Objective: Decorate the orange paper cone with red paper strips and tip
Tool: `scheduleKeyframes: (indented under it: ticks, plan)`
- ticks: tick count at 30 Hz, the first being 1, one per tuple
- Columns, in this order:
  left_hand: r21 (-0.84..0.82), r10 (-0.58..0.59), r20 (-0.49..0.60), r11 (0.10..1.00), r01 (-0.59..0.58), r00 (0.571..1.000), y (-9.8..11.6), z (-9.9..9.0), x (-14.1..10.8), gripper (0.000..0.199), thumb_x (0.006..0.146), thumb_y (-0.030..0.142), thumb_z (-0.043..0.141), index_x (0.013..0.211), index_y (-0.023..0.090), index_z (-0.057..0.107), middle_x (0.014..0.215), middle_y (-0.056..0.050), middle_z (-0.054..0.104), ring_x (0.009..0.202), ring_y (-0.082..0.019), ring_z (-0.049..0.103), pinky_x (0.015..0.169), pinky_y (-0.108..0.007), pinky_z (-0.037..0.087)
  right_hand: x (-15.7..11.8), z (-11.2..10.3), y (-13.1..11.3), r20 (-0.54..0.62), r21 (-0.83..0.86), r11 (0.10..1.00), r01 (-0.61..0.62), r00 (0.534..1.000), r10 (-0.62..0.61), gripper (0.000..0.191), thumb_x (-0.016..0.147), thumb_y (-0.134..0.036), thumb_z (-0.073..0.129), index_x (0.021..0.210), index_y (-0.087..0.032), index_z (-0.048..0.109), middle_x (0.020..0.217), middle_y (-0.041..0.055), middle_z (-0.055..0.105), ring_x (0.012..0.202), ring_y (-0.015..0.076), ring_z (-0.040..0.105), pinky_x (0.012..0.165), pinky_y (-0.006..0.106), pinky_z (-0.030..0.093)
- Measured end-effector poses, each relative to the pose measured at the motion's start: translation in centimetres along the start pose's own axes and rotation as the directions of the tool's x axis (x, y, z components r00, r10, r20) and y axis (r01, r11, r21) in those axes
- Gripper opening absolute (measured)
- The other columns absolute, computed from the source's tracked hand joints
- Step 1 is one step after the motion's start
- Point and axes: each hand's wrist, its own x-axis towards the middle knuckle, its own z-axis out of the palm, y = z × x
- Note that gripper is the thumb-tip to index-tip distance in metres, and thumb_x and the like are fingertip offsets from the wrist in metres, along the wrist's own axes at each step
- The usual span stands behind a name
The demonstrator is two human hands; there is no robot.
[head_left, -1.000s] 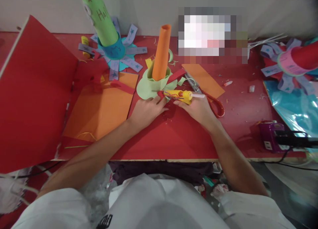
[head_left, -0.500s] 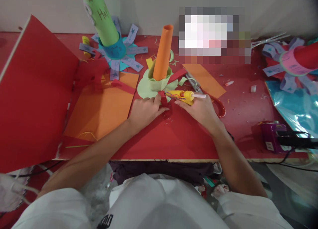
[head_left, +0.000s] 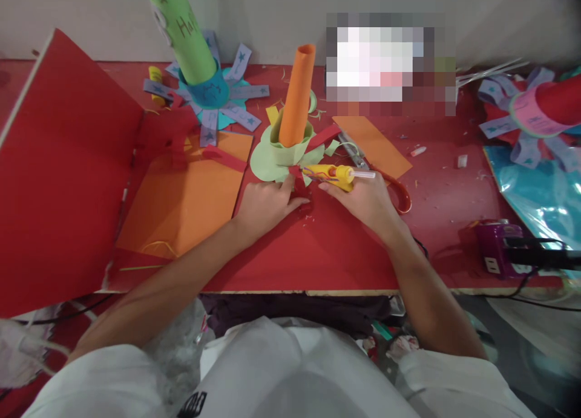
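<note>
1. Head view: a right hand (head_left: 370,197) keeps its grip around a yellow glue gun (head_left: 324,172), nozzle pointing left at a red strip (head_left: 297,179), probably held low to let the tip meet the paper.
2. Left of that grip, a left hand (head_left: 265,206) sets its fingertips at the strip, seemingly to steady it; whether they pinch or merely press cannot be told.
3. Just beyond both hands, a pale-green paper base (head_left: 263,161) carries an upright orange tube (head_left: 297,97), presumably placed there for easy reach.
4. Behind the right grip lie scissors (head_left: 356,152), next to an orange piece (head_left: 372,143); they limit room on that side.
5. Toward the body, open red worktop (head_left: 308,254) runs to its front edge, leaving the wrists space to draw back.
6. Farther left, past an orange sheet (head_left: 200,206), stands a red board (head_left: 68,176), a side barrier; well right, a purple box (head_left: 492,248) sits near the front edge.
</note>
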Motion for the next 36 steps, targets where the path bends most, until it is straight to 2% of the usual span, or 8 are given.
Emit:
scheduleKeyframes:
  ticks: [3, 8, 11, 21, 26, 31, 36]
  plan:
    - [-0.023, -0.019, -0.013, 1.000, 0.018, 1.000, -0.1, -0.1, -0.1, 0.072, 0.100, 0.067, 0.066, 0.151, 0.015, 0.064, 0.097, -0.019, 0.083, 0.092, -0.037, 0.080, 0.069, -0.037, 0.048, 0.0, 0.1, 0.0, -0.009, -0.007, 1.000, 0.003, 1.000, -0.003, 0.037, 0.100, -0.055, 0.071, 0.109, -0.021, 0.082, 0.101, 0.0124, 0.082, 0.097, 0.0349, 0.078, 0.082, 0.043, 0.057]
    - [-0.001, -0.067, -0.016, 0.998, 0.067, 0.998, -0.5, -0.5, -0.1, 0.065, 0.105, 0.068, 0.055, 0.142, 0.017, 0.070, 0.094, -0.019, 0.082, 0.089, -0.038, 0.080, 0.069, -0.038, 0.048, -0.1, 0.1, 0.1, -0.001, 0.011, 1.000, -0.006, 1.000, 0.006, 0.038, 0.100, -0.056, 0.070, 0.107, -0.021, 0.082, 0.102, 0.0129, 0.082, 0.097, 0.0346, 0.078, 0.081, 0.043, 0.057]
    - [-0.008, -0.088, -0.008, 0.996, 0.088, 0.996, -0.5, -0.6, -0.2, 0.065, 0.105, 0.068, 0.054, 0.144, 0.019, 0.070, 0.092, -0.018, 0.082, 0.088, -0.038, 0.080, 0.070, -0.039, 0.049, -0.1, 0.1, 0.2, 0.005, 0.012, 1.000, -0.014, 1.000, 0.014, 0.039, 0.100, -0.057, 0.070, 0.104, -0.021, 0.081, 0.102, 0.0130, 0.082, 0.096, 0.0342, 0.077, 0.081, 0.043, 0.057]
    - [-0.079, -0.068, -0.082, 0.995, 0.062, 0.994, -0.9, 0.0, 0.0, 0.061, 0.106, 0.065, 0.055, 0.146, 0.022, 0.071, 0.085, -0.014, 0.081, 0.079, -0.032, 0.078, 0.067, -0.036, 0.048, 0.0, 0.0, 0.0, 0.014, 0.057, 0.998, -0.020, 1.000, 0.020, 0.036, 0.099, -0.055, 0.072, 0.111, -0.021, 0.081, 0.108, 0.0129, 0.083, 0.103, 0.0348, 0.078, 0.086, 0.044, 0.057]
    - [-0.099, -0.080, -0.099, 0.993, 0.071, 0.992, -0.9, -0.2, -0.1, 0.046, 0.107, 0.058, 0.058, 0.131, 0.024, 0.079, 0.084, -0.010, 0.082, 0.080, -0.029, 0.078, 0.065, -0.035, 0.044, 0.0, 0.1, 0.2, 0.016, 0.042, 0.999, -0.017, 1.000, 0.016, 0.037, 0.099, -0.056, 0.071, 0.109, -0.021, 0.081, 0.105, 0.0129, 0.082, 0.101, 0.0344, 0.077, 0.083, 0.042, 0.057]
    - [-0.066, -0.012, -0.090, 0.998, 0.006, 0.996, -0.7, -0.4, -0.4, 0.044, 0.110, 0.054, 0.052, 0.108, 0.023, 0.084, 0.088, -0.010, 0.084, 0.081, -0.028, 0.079, 0.061, -0.035, 0.037, 0.0, 0.0, 0.3, 0.021, 0.043, 0.999, -0.014, 1.000, 0.013, 0.039, 0.099, -0.059, 0.070, 0.103, -0.022, 0.080, 0.102, 0.0127, 0.082, 0.096, 0.0338, 0.077, 0.080, 0.042, 0.056]
    - [-0.030, 0.090, -0.072, 0.995, -0.092, 0.993, -1.2, -0.2, -0.4, 0.046, 0.110, 0.055, 0.051, 0.114, 0.023, 0.083, 0.091, -0.011, 0.084, 0.082, -0.028, 0.079, 0.059, -0.035, 0.034, 0.1, -0.1, 0.2, 0.013, 0.039, 0.999, -0.003, 1.000, 0.002, 0.039, 0.099, -0.058, 0.070, 0.102, -0.021, 0.081, 0.100, 0.0120, 0.082, 0.093, 0.0329, 0.077, 0.078, 0.041, 0.056]
